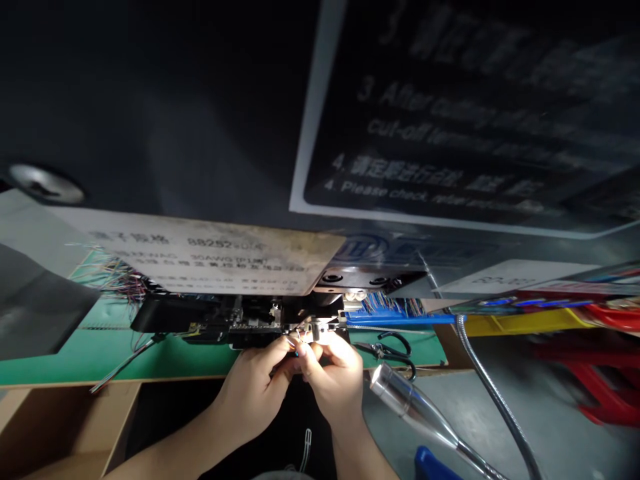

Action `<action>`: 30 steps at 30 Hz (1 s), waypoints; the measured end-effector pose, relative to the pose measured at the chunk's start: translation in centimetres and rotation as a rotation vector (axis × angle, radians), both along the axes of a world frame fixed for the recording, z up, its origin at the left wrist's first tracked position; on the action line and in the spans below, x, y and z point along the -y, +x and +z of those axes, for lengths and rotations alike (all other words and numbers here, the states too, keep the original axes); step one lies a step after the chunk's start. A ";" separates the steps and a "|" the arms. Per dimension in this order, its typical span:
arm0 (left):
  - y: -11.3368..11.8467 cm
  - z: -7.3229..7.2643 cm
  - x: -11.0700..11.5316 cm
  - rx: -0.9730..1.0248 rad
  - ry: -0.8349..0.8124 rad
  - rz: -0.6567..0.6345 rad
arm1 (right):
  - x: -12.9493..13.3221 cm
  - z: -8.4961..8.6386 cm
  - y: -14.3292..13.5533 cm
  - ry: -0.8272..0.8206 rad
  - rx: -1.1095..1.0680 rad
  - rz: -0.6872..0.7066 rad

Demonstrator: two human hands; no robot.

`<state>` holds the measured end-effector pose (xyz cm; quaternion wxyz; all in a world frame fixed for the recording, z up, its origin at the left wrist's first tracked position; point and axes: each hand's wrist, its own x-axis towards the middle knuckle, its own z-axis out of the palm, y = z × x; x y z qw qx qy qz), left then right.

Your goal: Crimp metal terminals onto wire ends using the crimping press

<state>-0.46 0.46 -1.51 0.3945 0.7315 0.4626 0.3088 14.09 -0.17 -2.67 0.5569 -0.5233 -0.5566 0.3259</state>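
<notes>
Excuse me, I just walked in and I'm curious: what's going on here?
A person's left hand and right hand are close together at a dark machine, fingertips pinching what look like thin wires. A lit lamp points toward them, and black-handled scissors lie on the green surface.

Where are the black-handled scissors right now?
In the head view, the scissors lie on the green surface, right of the right hand, beyond the lamp head.
</notes>
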 end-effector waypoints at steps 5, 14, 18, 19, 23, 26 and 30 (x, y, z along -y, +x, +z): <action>-0.2 0.0 0.0 0.000 -0.019 -0.010 | 0.2 -0.1 -0.1 -0.010 -0.017 -0.011; -0.4 0.1 -0.1 0.026 -0.078 -0.070 | 0.1 0.2 0.3 -0.059 -0.023 0.044; -0.2 0.2 -0.1 0.050 -0.086 -0.061 | -0.1 0.4 0.1 -0.023 -0.033 0.039; -0.2 0.2 -0.2 0.053 -0.091 -0.062 | -0.1 0.4 0.0 -0.010 -0.037 0.034; -0.1 0.1 -0.2 0.048 -0.110 -0.070 | 0.0 0.1 0.0 -0.014 -0.064 0.026; -0.1 0.0 -0.2 0.045 -0.103 -0.067 | 0.1 -0.1 0.1 -0.038 -0.088 0.045; -0.1 -0.2 -0.1 0.060 -0.138 -0.076 | 0.2 -0.1 0.2 -0.061 -0.101 0.056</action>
